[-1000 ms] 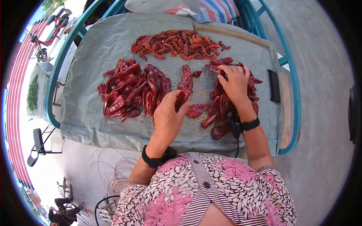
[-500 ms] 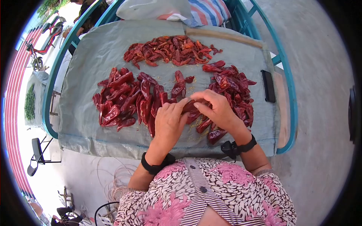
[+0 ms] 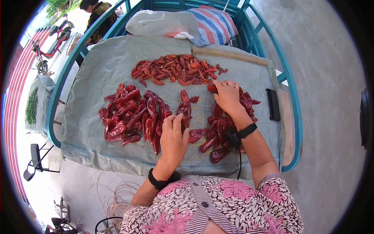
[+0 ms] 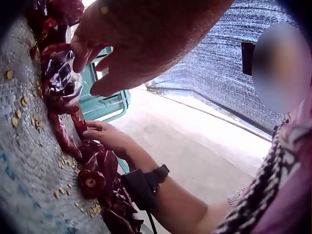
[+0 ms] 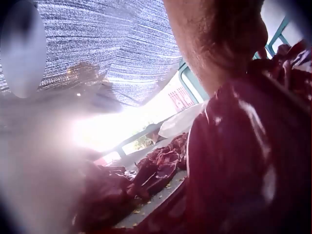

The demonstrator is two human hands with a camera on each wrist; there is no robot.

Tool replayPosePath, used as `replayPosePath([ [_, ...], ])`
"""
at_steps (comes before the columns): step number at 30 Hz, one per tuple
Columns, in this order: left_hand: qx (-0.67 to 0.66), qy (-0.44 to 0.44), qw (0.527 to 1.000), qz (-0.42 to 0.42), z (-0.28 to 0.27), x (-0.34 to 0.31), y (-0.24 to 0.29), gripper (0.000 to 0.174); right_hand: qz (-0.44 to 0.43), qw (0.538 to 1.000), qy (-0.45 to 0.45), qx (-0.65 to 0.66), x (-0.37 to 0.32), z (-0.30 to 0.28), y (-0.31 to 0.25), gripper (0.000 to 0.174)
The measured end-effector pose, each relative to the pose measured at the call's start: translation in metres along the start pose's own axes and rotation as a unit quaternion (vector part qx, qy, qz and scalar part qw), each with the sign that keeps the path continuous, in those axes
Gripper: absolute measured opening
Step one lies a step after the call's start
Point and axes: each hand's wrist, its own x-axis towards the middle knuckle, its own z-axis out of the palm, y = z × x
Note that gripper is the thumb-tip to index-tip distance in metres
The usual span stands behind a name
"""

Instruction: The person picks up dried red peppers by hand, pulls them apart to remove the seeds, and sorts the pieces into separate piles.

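My left hand [image 3: 173, 140] hovers at the lower end of the middle dried red peppers [image 3: 184, 107], its fingers loosely bent. The left wrist view shows that hand [image 4: 126, 48] beside a glossy pepper [image 4: 63, 83], nothing visible in its grasp. Over the top of the right pepper pile [image 3: 222, 126] is my right hand [image 3: 228, 97], fingers extended and touching a red pepper [image 3: 212, 88]. Its thumb is hard to make out. A large blurred pepper [image 5: 243, 156] hides much below the right hand [image 5: 219, 44].
A large pepper pile [image 3: 124, 113] lies left, smaller wrinkled peppers [image 3: 175, 69] at the back. Yellow seeds dot the woven sheet [image 3: 89, 82]. A phone [image 3: 273, 104] lies right, inside the teal rail [image 3: 294, 105]. Striped bag [image 3: 214, 25] behind; a person [image 3: 99, 19] sits back left.
The hands have parted from the pepper they held together at the centre. My right hand has moved back to the right pile; the left has lost its grip. The head view has tilted up.
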Motion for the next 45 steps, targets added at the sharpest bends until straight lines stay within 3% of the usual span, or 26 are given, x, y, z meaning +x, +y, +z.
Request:
replayPosePath([
  [2, 0.044, 0.0, 0.998, 0.051, -0.003, -0.002, -0.002, 0.047, 0.001, 1.0, -0.012, -0.022, 0.004, 0.006, 0.001, 0.048],
  [6, -0.011, -0.042, 0.998, 0.055, -0.002, -0.007, -0.006, 0.038, -0.003, 1.0, -0.009, -0.012, 0.009, 0.006, -0.002, 0.038],
  [10, -0.044, -0.035, 0.997, 0.056, -0.005, -0.009, 0.001, 0.033, -0.036, 0.999, -0.022, 0.029, 0.007, -0.005, -0.003, 0.032],
  [12, -0.065, -0.025, 0.996, 0.059, -0.007, -0.008, 0.0, 0.033, -0.062, 0.996, 0.015, 0.064, 0.0, -0.019, -0.012, 0.03],
  [16, -0.166, -0.051, 0.985, -0.023, -0.006, -0.01, -0.007, 0.041, -0.123, 0.951, 0.039, 0.281, -0.018, -0.054, -0.042, 0.025],
  [18, -0.241, -0.086, 0.961, -0.108, -0.005, -0.009, -0.008, 0.049, -0.137, 0.919, -0.021, 0.369, -0.037, -0.082, -0.062, 0.031],
  [19, -0.256, -0.085, 0.957, -0.106, -0.006, -0.009, -0.008, 0.051, -0.142, 0.899, -0.051, 0.412, -0.047, -0.089, -0.07, 0.034],
  [22, -0.293, -0.07, 0.948, -0.103, -0.004, -0.01, -0.005, 0.056, -0.186, 0.874, -0.086, 0.441, -0.074, -0.091, -0.083, 0.036],
  [24, -0.312, -0.044, 0.944, -0.098, 0.002, -0.011, -0.004, 0.056, -0.154, 0.865, -0.093, 0.469, -0.085, -0.089, -0.086, 0.038],
  [26, -0.387, -0.055, 0.91, -0.137, -0.002, -0.01, -0.003, 0.055, -0.123, 0.847, -0.089, 0.509, -0.092, -0.088, -0.089, 0.041],
  [28, -0.446, -0.102, 0.866, -0.2, -0.015, -0.004, 0.001, 0.05, -0.208, 0.86, -0.063, 0.462, -0.093, -0.083, -0.086, 0.042],
  [29, -0.459, -0.086, 0.863, -0.193, -0.012, -0.004, 0.0, 0.048, -0.25, 0.863, -0.048, 0.437, -0.093, -0.081, -0.084, 0.043],
  [32, -0.474, -0.051, 0.863, -0.166, -0.001, -0.007, -0.005, 0.042, -0.249, 0.868, -0.065, 0.425, -0.103, -0.084, -0.089, 0.035],
  [35, -0.447, -0.053, 0.882, -0.14, 0.0, -0.008, -0.01, 0.039, 0.004, 0.81, -0.156, 0.565, -0.111, -0.098, -0.088, 0.032],
  [38, -0.421, -0.077, 0.894, -0.13, -0.002, -0.01, -0.01, 0.037, 0.09, 0.772, -0.108, 0.62, -0.105, -0.087, -0.082, 0.036],
  [41, -0.381, -0.083, 0.911, -0.131, -0.005, -0.011, -0.004, 0.036, 0.038, 0.849, 0.024, 0.526, -0.094, -0.071, -0.089, 0.044],
  [42, -0.356, -0.077, 0.922, -0.133, -0.007, -0.011, -0.002, 0.035, -0.024, 0.908, 0.115, 0.401, -0.089, -0.068, -0.088, 0.044],
  [45, -0.303, -0.053, 0.944, -0.117, -0.009, -0.01, -0.001, 0.035, 0.006, 0.809, 0.004, 0.587, -0.091, -0.073, -0.093, 0.043],
])
